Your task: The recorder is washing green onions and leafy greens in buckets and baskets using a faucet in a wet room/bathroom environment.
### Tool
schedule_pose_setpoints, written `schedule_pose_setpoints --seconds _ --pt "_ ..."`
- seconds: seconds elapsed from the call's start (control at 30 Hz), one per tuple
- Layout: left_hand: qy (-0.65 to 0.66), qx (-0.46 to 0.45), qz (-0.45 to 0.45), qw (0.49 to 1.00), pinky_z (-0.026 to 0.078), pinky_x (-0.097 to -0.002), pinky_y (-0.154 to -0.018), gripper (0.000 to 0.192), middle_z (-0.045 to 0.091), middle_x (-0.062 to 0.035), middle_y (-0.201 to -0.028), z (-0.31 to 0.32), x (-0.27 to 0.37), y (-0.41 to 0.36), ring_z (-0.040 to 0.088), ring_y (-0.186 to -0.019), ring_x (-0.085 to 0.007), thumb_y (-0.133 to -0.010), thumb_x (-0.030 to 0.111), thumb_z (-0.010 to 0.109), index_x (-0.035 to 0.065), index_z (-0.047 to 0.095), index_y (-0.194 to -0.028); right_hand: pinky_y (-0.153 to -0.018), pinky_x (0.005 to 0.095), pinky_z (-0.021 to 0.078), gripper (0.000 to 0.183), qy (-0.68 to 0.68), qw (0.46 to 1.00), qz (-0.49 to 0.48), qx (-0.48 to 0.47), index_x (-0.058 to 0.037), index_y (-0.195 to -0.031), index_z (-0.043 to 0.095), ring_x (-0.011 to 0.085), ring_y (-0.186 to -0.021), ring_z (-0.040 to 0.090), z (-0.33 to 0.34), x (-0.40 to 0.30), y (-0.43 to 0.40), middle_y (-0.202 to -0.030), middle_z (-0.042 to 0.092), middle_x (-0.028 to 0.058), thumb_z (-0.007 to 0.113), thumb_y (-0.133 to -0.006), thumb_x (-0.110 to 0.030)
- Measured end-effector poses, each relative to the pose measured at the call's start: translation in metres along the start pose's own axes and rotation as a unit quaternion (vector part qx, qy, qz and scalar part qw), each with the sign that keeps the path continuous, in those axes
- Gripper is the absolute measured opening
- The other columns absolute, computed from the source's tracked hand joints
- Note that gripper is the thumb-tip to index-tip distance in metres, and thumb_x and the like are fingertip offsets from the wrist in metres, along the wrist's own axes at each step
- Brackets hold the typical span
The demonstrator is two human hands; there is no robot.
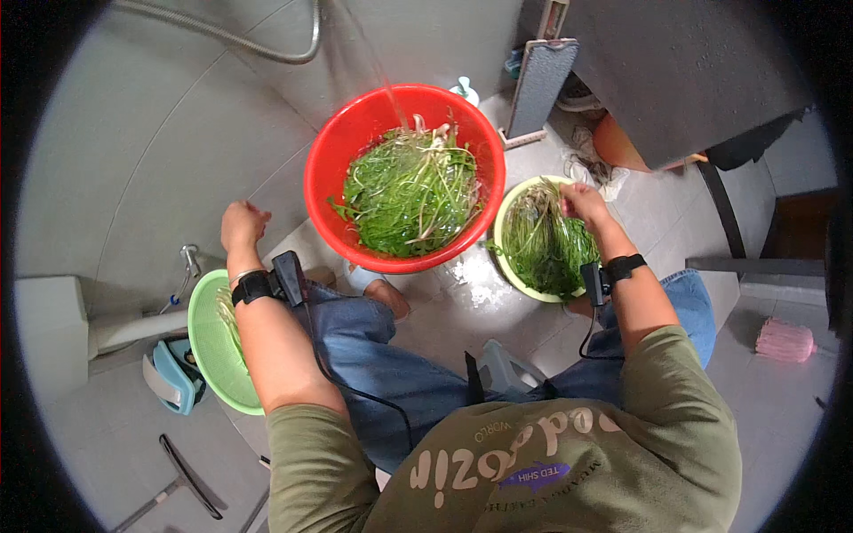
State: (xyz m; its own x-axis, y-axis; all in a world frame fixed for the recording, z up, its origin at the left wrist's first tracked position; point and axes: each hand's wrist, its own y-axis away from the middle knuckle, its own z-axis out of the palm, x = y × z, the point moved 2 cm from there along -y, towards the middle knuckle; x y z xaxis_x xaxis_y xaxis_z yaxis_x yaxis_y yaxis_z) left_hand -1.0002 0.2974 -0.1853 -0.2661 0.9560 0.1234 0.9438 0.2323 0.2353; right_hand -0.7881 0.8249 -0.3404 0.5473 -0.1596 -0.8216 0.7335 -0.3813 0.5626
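Observation:
A red plastic basin (320, 193) holds long-stemmed leafy greens (413, 193) lying in water, with pale roots near the far side. A thin stream of water (380, 63) falls into it. My right hand (583, 205) is at the rooty ends of a bunch of greens (550, 230), its fingers closed on them over a pale yellow-green basin (504, 266). Left of the red basin, my left hand (244, 228) is raised with its fingers curled; its palm is hidden. Below that forearm, a light green plastic colander (212, 346) holds some pale-stemmed greens, partly covered by the arm.
A metal shower hose (260, 48) runs along the wall. A pump bottle (465, 92) stands behind the red basin. An angle valve (190, 260) is on the left wall. A floor squeegee (190, 476) and a pink brush head (785, 340) lie at the sides. A stool (510, 370) shows between my legs.

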Motion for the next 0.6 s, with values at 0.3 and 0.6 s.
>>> schedule_pose_setpoints --seconds 0.3,0.6 --pt "-0.161 -0.077 0.266 0.947 0.047 -0.0376 -0.068 0.018 0.062 -0.0119 -0.084 0.048 0.110 0.027 0.060 -0.081 -0.0274 -0.068 0.017 0.062 0.0106 0.064 -0.085 -0.042 0.0267 0.0389 0.013 0.141 0.986 0.085 0.026 -0.0054 -0.079 0.055 0.0122 -0.044 0.047 -0.059 0.120 -0.048 -0.061 0.054 0.0032 0.065 -0.071 -0.009" --pt "-0.335 -0.402 0.403 0.750 0.045 -0.0372 -0.071 0.054 0.061 -0.0194 -0.084 0.174 0.184 0.073 0.058 -0.081 -0.0326 -0.063 0.048 0.066 -0.0007 0.062 -0.085 -0.047 0.0207 0.0422 0.016 0.043 0.995 0.082 -0.024 -0.0043 -0.085 0.054 0.0090 -0.052 0.049 -0.026 0.105 -0.040 -0.067 0.053 -0.0008 0.064 -0.072 -0.007"
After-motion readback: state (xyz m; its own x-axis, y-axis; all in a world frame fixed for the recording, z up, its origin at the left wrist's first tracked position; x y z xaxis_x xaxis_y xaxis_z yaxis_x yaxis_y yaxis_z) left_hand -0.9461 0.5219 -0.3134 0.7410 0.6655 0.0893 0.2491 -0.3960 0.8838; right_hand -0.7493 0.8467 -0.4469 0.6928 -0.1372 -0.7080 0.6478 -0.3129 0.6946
